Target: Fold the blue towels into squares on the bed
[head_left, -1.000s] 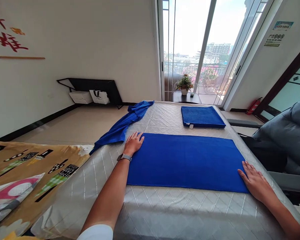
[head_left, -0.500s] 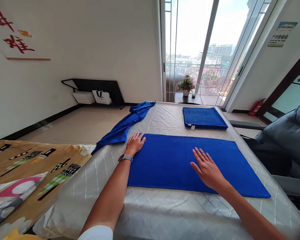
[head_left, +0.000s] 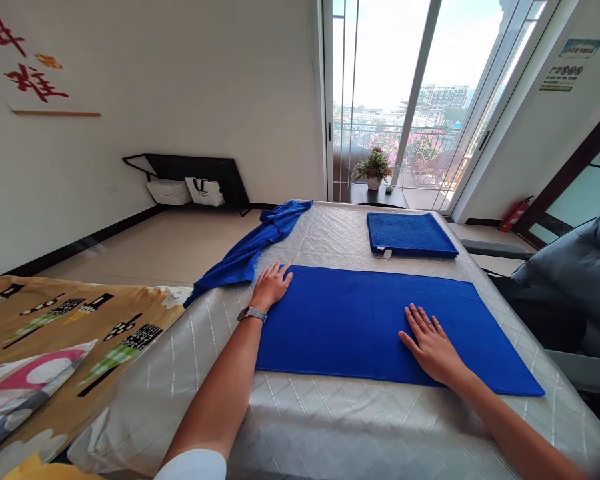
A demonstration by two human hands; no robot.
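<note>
A long blue towel (head_left: 350, 320) lies flat across a grey quilted mattress (head_left: 330, 427). My left hand (head_left: 271, 285), with a watch on its wrist, rests flat and open on the towel's far left corner. My right hand (head_left: 433, 343) lies flat on the towel right of its middle, fingers spread, holding nothing. Beyond it a folded blue towel (head_left: 409, 233) sits at the far right of the mattress. A crumpled blue towel (head_left: 250, 248) hangs over the far left edge.
A patterned tan blanket with a pillow (head_left: 45, 347) lies at the left. A grey padded seat (head_left: 575, 273) stands close on the right. Past the mattress are a small table with a potted plant (head_left: 375, 168), glass balcony doors and a black shelf (head_left: 190, 175).
My right hand left the towel's near right corner, swept left over the cloth, and now lies flat right of its middle. My left hand has stayed on the far left corner.
</note>
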